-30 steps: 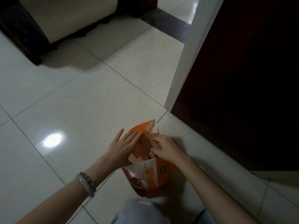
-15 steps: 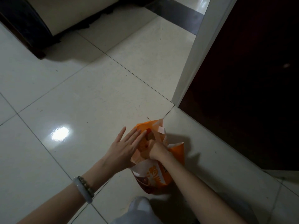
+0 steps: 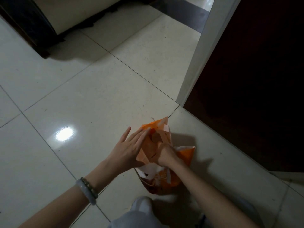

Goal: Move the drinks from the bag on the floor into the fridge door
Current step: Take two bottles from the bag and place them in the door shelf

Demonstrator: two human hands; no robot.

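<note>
An orange and white paper bag [image 3: 184, 153] stands on the tiled floor just in front of me. My left hand [image 3: 128, 148] lies flat against the bag's left flap, fingers straight and together, pressing it outward. My right hand [image 3: 166, 153] reaches down into the bag's mouth; its fingers are hidden inside. No drink shows; the bag's contents are out of sight. The dark fridge [image 3: 246, 71] rises at the right, its door closed from what I see.
A white door frame [image 3: 202, 51] stands left of the fridge. A cream and dark piece of furniture [image 3: 54, 15] sits at the top left. My knee in light trousers [image 3: 141, 211] is below the bag. Glossy tiles [image 3: 82, 96] spread to the left.
My right hand has gone from the bag's rim down into its mouth. My left hand has stayed flat on the left flap. The bag's right side has opened outward.
</note>
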